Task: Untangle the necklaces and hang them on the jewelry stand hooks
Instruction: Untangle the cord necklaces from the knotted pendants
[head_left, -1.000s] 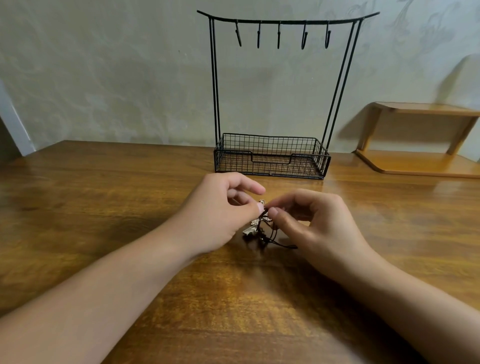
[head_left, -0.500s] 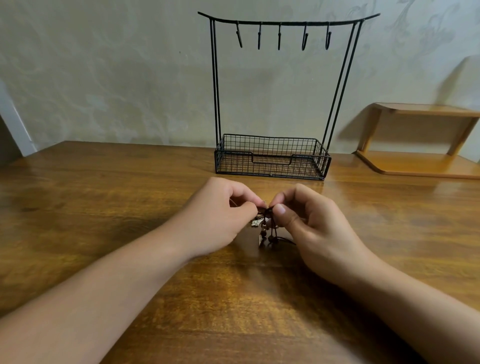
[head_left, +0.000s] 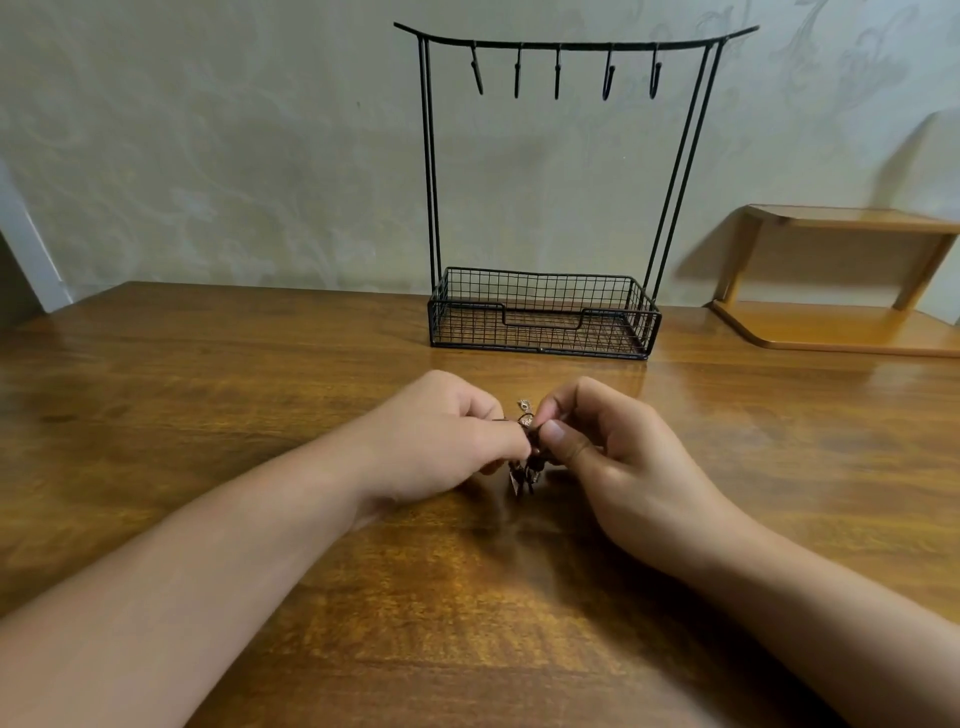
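Fingers (head_left: 511, 441) of left hand (head_left: 436, 436) and right hand (head_left: 618, 457) curled, pinching tangled necklaces (head_left: 527, 452) between them, just above wooden surface (head_left: 208, 395), near middle. Dark cords and small pendants dangling below the pinch; possibly two pieces, too knotted to tell. Jewelry stand (head_left: 545, 312) farther back, its five hooks (head_left: 557, 73) bare. Wooden shelf (head_left: 841, 280) far right.

— How are the arms set?
— Both bare forearms reach in from the near edge of the worktop, wrists low, meeting mid-worktop.
— And the hands?
— The left hand (head_left: 441, 431) is curled, thumb and forefinger pinching. The right hand (head_left: 618, 452) mirrors it, thumbnail up, fingertips almost touching the left's.
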